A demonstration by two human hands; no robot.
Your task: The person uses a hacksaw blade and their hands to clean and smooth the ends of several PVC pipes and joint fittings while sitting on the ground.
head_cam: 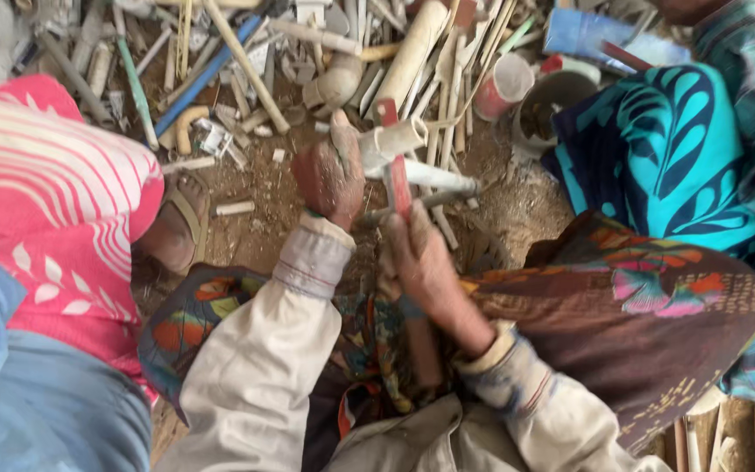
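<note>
Ground: dirt floor (264, 197), pipe scraps (246, 70) crowding far edge.
Left hand (332, 170): closed on one pale pipe piece (395, 138).
Right hand (421, 262): gripping one red-handled tool (395, 175).
Room: two seated neighbours close in.

My left hand (332, 170) covers the near end of the short white pipe piece (392, 140), so I cannot tell how my fingers sit on it. My right hand (421, 253) hides the lower part of the red-handled tool (395, 175), and its working end is too blurred to name. The person in pink striped cloth (54, 201) is cut off at the left edge, and the one in teal patterned cloth (657, 149) at the right. The pile of pipe scraps (246, 61) runs past the top edge.
</note>
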